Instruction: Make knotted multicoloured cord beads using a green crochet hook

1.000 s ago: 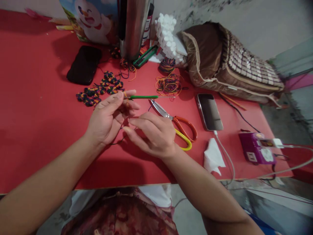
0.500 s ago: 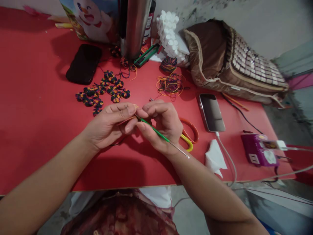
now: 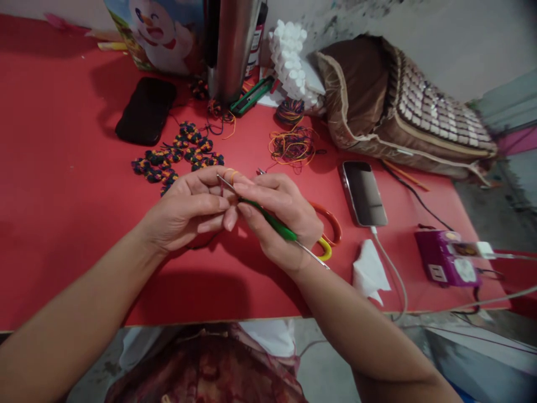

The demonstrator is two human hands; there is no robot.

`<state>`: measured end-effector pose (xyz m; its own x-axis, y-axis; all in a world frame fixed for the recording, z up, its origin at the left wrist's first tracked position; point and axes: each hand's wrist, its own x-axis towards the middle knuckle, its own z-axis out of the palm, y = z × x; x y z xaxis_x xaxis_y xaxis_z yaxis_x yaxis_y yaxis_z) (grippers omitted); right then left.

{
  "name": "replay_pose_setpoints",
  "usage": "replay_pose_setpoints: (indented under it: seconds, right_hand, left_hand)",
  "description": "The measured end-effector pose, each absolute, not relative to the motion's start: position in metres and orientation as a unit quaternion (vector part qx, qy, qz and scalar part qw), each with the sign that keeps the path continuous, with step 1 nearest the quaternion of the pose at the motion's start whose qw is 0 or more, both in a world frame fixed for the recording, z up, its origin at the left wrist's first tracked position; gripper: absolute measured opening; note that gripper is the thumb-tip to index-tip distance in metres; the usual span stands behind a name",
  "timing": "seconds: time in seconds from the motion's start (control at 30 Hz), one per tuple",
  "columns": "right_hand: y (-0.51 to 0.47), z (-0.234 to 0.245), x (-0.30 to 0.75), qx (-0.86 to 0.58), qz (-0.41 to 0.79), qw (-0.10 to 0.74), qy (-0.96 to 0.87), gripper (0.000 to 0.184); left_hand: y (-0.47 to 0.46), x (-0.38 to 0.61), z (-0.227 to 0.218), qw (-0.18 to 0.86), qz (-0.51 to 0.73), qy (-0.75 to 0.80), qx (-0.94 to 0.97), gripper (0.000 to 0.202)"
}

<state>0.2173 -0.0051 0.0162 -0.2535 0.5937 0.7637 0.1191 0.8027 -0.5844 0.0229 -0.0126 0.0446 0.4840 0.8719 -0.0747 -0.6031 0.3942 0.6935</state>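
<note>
My right hand grips a crochet hook with a green handle and a metal shaft at each end. Its upper-left tip lies close to the fingers of my left hand. Orange yarn loops over a left fingertip, and the left thumb and fingers are pinched together on the yarn. Any stitched piece between the fingers is mostly hidden. Behind the left hand lies a string of dark, orange and purple crocheted pieces. Loose multicoloured yarn lies tangled beyond my right hand.
Scissors with orange and yellow handles sit partly under my right hand. A charging phone, crumpled tissue and purple power adapter are to the right. Further back stand a dark phone, metal flask and brown cushion.
My right hand has turned and its fingers now extend along the hook. The hook's upper tip now shows near the left fingers, with orange yarn visible over a left fingertip.
</note>
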Motion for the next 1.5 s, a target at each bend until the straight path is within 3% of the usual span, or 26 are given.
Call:
replay_pose_setpoints:
  seconds: [0.37,0.6,0.87,1.3,1.5]
  right_hand:
    - [-0.007,0.021,0.213,-0.24,0.178,0.549,-0.781,0.029]
    - [-0.01,0.024,0.217,-0.269,0.227,0.528,-0.773,0.02]
    - [-0.026,0.028,0.211,-0.292,0.231,0.544,-0.752,0.034]
    - [-0.02,0.022,0.206,-0.274,0.295,0.605,-0.687,0.018]
    - [-0.023,0.023,0.21,-0.296,0.277,0.59,-0.698,0.015]
  left_hand:
    - [-0.013,0.019,0.051,0.795,0.451,0.252,0.319,0.027]
    - [-0.013,0.021,0.048,0.794,0.463,0.234,0.317,0.021]
    - [-0.016,0.02,0.045,0.819,0.442,0.187,0.315,0.023]
    - [-0.015,0.015,0.031,0.864,0.398,0.19,0.243,0.035]
    - [-0.017,0.026,0.035,0.859,0.432,0.187,0.203,0.025]
